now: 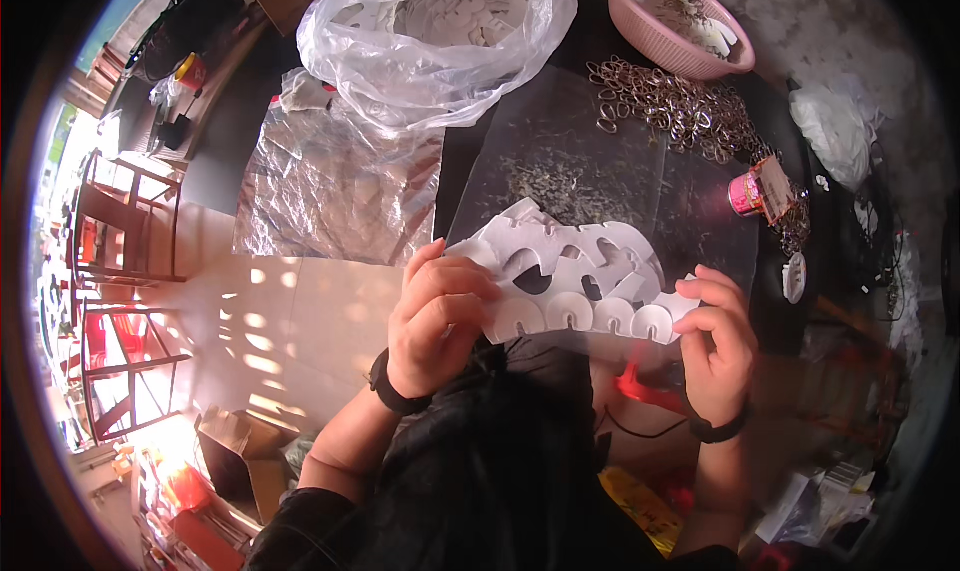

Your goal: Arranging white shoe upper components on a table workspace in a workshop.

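Note:
Between my two hands, near the front edge of the dark table, is a white cut-out sheet (pixel 540 246) with slots and holes. A row of round notched white pieces (pixel 570 311) runs along its near side; I cannot tell if they are joined to it. My left hand (pixel 437 316) grips the left end, with the fingers bent over it and the thumb hidden. At the right end, my right hand (pixel 722 351) pinches the edge between thumb and fingers. Just beyond the sheet, small pale scraps (pixel 570 186) lie scattered on the table mat.
A clear plastic bag (pixel 430 91) of white pieces stands at the back. Left of the mat lies a crinkled silvery sheet (pixel 330 186). Metal rings (pixel 690 111) are heaped at the back right, below a pink basket (pixel 625 21). A pink tin (pixel 743 194) stands near the right edge.

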Available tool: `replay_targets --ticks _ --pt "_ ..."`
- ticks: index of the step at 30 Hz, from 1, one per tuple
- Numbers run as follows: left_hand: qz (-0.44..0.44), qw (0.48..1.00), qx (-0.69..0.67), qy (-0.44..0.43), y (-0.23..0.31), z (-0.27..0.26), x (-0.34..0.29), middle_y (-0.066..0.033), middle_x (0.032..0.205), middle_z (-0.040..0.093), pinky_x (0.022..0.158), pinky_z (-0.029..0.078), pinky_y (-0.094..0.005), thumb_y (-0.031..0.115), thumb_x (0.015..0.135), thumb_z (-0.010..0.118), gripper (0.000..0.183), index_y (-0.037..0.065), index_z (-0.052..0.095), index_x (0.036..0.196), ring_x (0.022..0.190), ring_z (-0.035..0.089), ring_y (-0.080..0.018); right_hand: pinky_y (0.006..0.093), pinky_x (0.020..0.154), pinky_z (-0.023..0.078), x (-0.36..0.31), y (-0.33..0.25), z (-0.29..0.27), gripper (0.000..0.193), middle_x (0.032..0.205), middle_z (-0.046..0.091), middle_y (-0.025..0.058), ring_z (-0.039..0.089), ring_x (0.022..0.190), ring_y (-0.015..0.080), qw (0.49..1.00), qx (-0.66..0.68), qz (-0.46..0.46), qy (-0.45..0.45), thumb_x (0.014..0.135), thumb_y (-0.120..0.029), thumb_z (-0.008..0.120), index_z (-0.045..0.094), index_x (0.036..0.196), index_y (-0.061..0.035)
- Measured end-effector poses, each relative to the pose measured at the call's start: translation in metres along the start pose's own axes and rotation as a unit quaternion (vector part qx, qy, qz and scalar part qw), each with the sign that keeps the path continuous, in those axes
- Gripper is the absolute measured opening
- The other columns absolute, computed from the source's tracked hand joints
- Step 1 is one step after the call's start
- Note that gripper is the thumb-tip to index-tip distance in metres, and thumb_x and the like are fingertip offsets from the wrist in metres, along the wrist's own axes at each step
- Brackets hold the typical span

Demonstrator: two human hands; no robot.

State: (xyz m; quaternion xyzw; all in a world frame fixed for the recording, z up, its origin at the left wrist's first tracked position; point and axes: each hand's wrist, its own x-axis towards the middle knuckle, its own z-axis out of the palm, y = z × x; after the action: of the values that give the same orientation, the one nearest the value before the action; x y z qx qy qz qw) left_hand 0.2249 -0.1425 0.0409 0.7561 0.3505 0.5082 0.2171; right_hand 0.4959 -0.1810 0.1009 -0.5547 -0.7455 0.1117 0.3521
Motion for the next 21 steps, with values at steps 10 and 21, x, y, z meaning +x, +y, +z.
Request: replay_targets --ticks 10,21 --pt "-0.003 1.000 0.000 0.016 -0.006 0.000 -0.002 -0.0070 0.092 0.059 0.092 0.037 -0.0461 -0.010 0.057 0.060 0.027 0.007 0.052 0.075 0.090 0.057 -0.0266 0.0403 0.084 0.045 -0.001 -0.001 0.005 0.022 0.097 0.060 0.0104 0.055 0.101 0.0338 0.999 -0.002 -0.036 0.013 0.060 0.014 0.054 0.053 0.071 -0.0049" --pt "-0.016 0.998 -0.038 0.037 -0.003 -0.001 -0.007 -0.0090 0.091 0.059 0.092 0.038 -0.0474 -0.016 0.056 0.053 0.030 0.006 0.051 0.077 0.090 0.056 -0.0288 0.0389 0.084 0.045 -0.014 -0.011 0.007 0.021 0.094 0.060 0.0111 0.054 0.102 0.0317 0.998 0.050 -0.009 0.038 0.065 0.012 0.053 0.051 0.077 -0.0051"
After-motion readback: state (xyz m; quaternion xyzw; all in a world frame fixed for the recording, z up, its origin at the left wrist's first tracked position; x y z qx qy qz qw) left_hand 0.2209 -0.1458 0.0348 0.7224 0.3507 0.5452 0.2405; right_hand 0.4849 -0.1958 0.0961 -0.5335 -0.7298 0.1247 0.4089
